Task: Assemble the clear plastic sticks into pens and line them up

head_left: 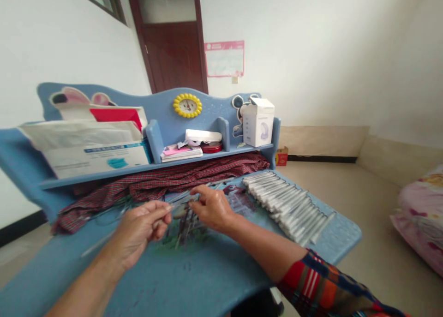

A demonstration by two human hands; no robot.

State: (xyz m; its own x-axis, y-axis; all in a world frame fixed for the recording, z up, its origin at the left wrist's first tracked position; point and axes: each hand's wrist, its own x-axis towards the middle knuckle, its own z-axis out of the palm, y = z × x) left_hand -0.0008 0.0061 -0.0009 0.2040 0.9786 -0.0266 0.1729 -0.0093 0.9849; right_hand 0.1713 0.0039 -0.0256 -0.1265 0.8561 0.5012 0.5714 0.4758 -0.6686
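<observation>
Thumb and fingertips of my left hand (143, 224) pinch a thin clear tube, whose end points toward my other hand. Just right of it, my right hand (214, 208) reaches over a loose pile of thin dark rods (187, 227), its fingers bent and apart. No held thing shows clearly there, and the hand partly hides the pile. To the right lies a thick layered row of whitish translucent tubes (287, 204) with dark ends, side by side. A pale thin stick (97, 245) shows left of my left wrist; whether the left hand holds it I cannot tell.
The blue desk (194, 280) has a back shelf holding a mask box (100, 153), notebooks (182, 154), a red round tin (211, 147) and a white carton (258, 123). A red checked cloth (148, 183) lies beneath the shelf. Pink bedding (420, 211) is at the right.
</observation>
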